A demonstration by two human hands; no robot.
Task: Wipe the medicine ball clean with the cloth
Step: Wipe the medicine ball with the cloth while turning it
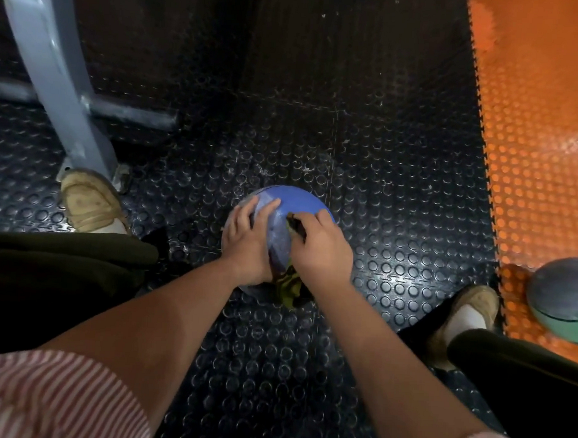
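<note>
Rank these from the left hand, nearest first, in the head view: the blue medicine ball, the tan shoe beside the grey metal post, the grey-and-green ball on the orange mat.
1. Blue medicine ball, touched by the left hand.
2. Tan shoe, off to the left.
3. Grey-and-green ball, far right.

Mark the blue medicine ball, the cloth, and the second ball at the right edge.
blue medicine ball (pixel 295 199): head view, bare blue top.
cloth (pixel 290 286): head view, yellow-green bunch at the ball's near side.
second ball (pixel 562 290): head view, grey upper half.
</note>
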